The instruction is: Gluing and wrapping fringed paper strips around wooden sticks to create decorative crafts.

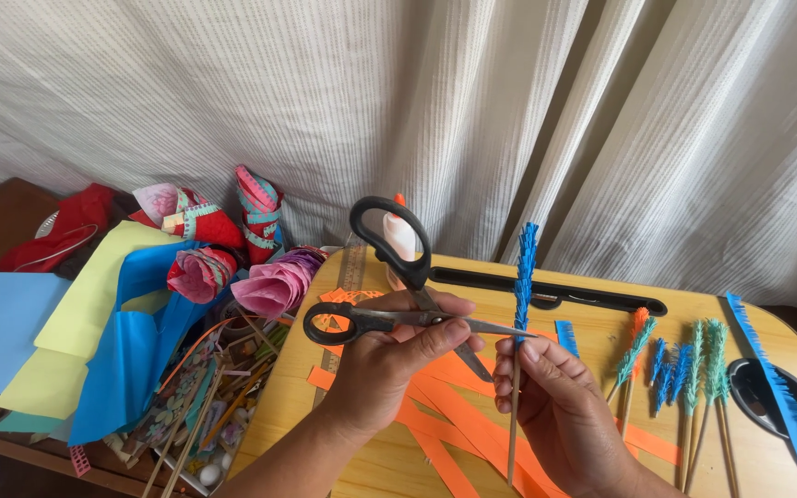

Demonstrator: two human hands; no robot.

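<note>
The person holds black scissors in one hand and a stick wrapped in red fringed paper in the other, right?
Not quite. The head view shows the left hand holding the black scissors, but the stick in the right hand is wrapped in blue fringed paper, not red.

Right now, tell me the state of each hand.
Left hand: closed on the black-handled scissors, blades open.
Right hand: closed on a wooden stick with blue fringed paper.

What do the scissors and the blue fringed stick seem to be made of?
Scissors: dull grey metal blades and glossy black handles, probably plastic. Blue fringed stick: a thin, pale, matte rod, likely wood or bamboo, wrapped at its top in matte blue fringe, seemingly cut paper.
</note>
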